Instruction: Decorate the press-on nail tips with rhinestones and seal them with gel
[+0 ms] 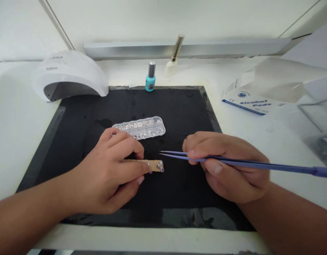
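Observation:
My left hand [118, 170] is closed over a short tan stick [154, 164], which looks wooden, its index finger resting along it. At the stick's right end sits a small shiny piece with purple and silver bits, like a decorated nail tip [160, 165]. Another glossy piece shows by the index fingertip. Between thumb and fingers, my right hand [229, 163] grips long blue-purple tweezers [240, 163]. Their points are slightly apart with nothing visible between them, just above the stick's decorated end. Behind my left hand lies a clear compartment case [152, 128] of tiny rhinestones, partly covered by the fingers.
A black mat [184, 191] with taped edges covers the middle of the white table. At its back stand a turquoise polish bottle [150, 82] and a cream bottle [172, 67] with a gold cap. A white nail lamp [73, 72] is back left, an alcohol pads box [248, 95] back right.

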{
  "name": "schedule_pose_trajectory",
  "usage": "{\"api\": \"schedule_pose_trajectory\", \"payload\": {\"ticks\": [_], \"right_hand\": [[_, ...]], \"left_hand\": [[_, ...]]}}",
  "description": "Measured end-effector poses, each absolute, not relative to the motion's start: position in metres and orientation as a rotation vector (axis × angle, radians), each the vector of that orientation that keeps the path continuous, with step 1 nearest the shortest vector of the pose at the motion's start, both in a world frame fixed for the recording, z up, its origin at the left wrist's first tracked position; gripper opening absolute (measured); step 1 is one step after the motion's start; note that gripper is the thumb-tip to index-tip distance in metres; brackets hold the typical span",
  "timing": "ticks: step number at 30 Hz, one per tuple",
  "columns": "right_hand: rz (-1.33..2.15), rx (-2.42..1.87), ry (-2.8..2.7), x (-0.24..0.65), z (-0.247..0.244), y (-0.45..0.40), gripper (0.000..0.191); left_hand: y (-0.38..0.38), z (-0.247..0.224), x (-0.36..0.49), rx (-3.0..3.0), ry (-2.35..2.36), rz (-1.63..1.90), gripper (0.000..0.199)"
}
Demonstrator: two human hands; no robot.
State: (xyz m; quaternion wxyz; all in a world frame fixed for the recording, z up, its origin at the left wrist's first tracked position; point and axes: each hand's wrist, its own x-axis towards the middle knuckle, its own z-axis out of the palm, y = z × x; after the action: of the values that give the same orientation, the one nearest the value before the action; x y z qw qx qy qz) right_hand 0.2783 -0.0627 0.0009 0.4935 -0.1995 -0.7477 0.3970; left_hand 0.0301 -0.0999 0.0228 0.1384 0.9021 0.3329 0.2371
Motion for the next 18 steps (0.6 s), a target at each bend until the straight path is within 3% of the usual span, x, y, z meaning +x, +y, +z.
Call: {"api": "schedule_pose_trajectory", "payload": {"ticks": [18], "right_hand": [[0.933, -0.468, -1.808, 0.2777, 0.0009, -0.0625, 0.018]], "left_hand": [[-0.1001, 0.0224, 0.0293, 2.59, 0.936, 0.715, 0.021]]}}
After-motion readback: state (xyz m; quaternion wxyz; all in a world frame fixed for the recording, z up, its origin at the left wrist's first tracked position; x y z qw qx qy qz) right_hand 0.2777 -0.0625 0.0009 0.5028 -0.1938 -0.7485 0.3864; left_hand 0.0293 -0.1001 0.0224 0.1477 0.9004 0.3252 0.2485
